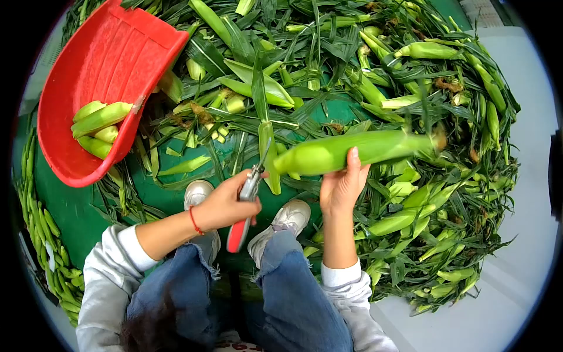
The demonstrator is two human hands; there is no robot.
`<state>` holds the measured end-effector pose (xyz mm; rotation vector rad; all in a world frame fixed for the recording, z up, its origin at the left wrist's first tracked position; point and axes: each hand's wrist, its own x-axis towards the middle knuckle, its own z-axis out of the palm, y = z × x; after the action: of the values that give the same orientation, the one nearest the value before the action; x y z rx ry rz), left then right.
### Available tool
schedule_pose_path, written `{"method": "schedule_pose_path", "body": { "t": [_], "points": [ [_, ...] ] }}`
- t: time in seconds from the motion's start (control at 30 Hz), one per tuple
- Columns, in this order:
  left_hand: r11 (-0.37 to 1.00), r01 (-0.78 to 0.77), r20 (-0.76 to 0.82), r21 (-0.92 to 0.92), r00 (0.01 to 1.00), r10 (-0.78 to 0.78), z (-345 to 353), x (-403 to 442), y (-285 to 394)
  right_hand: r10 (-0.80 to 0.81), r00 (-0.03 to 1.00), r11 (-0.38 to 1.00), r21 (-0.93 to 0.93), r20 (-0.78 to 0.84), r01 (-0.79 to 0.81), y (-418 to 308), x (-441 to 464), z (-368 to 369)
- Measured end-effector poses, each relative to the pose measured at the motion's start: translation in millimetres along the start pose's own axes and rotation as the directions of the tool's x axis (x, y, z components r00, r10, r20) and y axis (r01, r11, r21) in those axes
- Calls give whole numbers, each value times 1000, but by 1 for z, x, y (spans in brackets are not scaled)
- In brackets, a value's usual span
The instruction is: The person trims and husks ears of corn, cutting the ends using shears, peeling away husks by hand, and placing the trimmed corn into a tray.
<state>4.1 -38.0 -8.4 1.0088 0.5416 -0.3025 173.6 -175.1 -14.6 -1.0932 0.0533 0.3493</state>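
My left hand (pixel 226 202) is closed around pruning shears (pixel 249 190) with grey and red handles. The blades point up, close to the stem end of an ear of corn (pixel 346 154); whether they touch it I cannot tell. My right hand (pixel 345 186) grips this ear from below, thumb against its side. The ear is still in its green husk and lies sideways, its silk end to the right, slightly blurred. Behind the blades is a strip of green husk or leaf (pixel 267 141).
A red plastic scoop (pixel 108 64) at upper left holds several ears of corn (pixel 102 120). Husks and leaves (pixel 328 53) cover much of the green floor (pixel 76 217), piled thickly at right. More green ears or pods (pixel 44 234) lie at the left edge. My shoes (pixel 287 220) stand below my hands.
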Motion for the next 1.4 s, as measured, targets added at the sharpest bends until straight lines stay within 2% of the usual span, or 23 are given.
{"method": "schedule_pose_path", "body": {
  "t": [0.03, 0.1, 0.17, 0.2, 0.23, 0.3, 0.37, 0.4, 0.47, 0.57, 0.67, 0.8, 0.83, 0.9, 0.97, 1.0, 1.07, 1.17, 1.23, 1.27, 1.3, 1.37, 1.4],
  "points": [
    [941, -83, -7, 328, 996, 90, -6, -2, 1, 71, 996, 997, 9, 55, -71, -3, 1, -5],
    [838, -140, 107, 527, 989, 98, -17, 2, 7, 214, 961, 977, -57, 177, -207, -1, -2, -13],
    [798, -90, 139, 596, 990, 7, -13, 6, 38, 339, 909, 935, -190, 241, -299, -1, -14, -6],
    [787, -264, 197, 557, 963, 183, -13, 14, 33, 335, 902, 921, -298, 271, -252, 6, -17, -3],
    [631, -479, 222, 610, 868, 444, -12, 28, 28, 337, 894, 892, -404, 294, -204, 13, -22, -3],
    [769, -397, 101, 502, 909, 404, -12, 37, 41, 391, 854, 800, -585, 344, -131, 17, -29, -4],
    [677, -279, -7, 681, 922, 387, -24, 37, 56, 434, 841, 759, -634, 324, -147, 11, -28, -5],
    [616, -360, 23, 701, 874, 485, -34, 37, 51, 391, 852, 684, -730, 347, -17, 0, -25, -2],
    [577, -320, 144, 752, 933, 329, -53, 24, 59, 272, 861, 476, -838, 430, 268, -11, -16, -10],
    [540, -295, 253, 788, 955, 153, -66, 14, 54, 235, 796, 155, -830, 558, 537, -24, -12, -6],
    [442, -357, 293, 823, 933, 208, -68, 23, 34, 384, 756, 64, -833, 530, 550, -25, -18, 3],
    [605, -266, 262, 751, 960, 97, -59, 13, 44, 425, 759, 26, -845, 494, 535, -31, -18, 3],
    [508, -293, 231, 810, 955, 183, -66, 12, 34, 422, 758, 40, -845, 498, 533, -31, -18, 1],
    [422, -90, -30, 902, 962, 270, -87, 10, 22, 406, 762, 60, -847, 504, 528, -30, -18, -6],
    [897, 65, -252, 438, 966, 53, -101, 0, 14, 320, 776, 172, -838, 544, 517, -22, -16, -19],
    [971, 29, -213, 236, 977, 23, -94, -7, 12, 322, 806, 321, -858, 497, 400, -16, -16, -19],
    [994, -66, -102, -83, 993, 57, -70, -14, 3, 394, 845, 600, -797, 362, 62, 1, -28, 0],
    [935, -199, -117, -295, 978, 172, -32, -25, -2, 359, 656, 812, -568, 664, 131, 9, -51, 37],
    [952, -182, -183, -246, 973, 139, -28, -35, 12, 412, 575, 847, -530, 707, 44, -1, -61, 52],
    [968, -245, -255, 59, 934, 252, -28, -31, 11, 300, 641, 845, -509, 707, 164, 12, -67, 52],
    [891, -262, -304, 370, 873, 383, -30, -29, 7, 274, 711, 836, -525, 648, 156, 18, -73, 48],
    [895, -237, -281, 377, 892, 354, -13, -35, 9, 214, 812, 840, -526, 544, 131, 42, -77, 45],
    [837, -240, -188, 492, 909, 372, -15, -41, 13, 257, 843, 843, -537, 473, 44, 45, -71, 42]
  ]
}}
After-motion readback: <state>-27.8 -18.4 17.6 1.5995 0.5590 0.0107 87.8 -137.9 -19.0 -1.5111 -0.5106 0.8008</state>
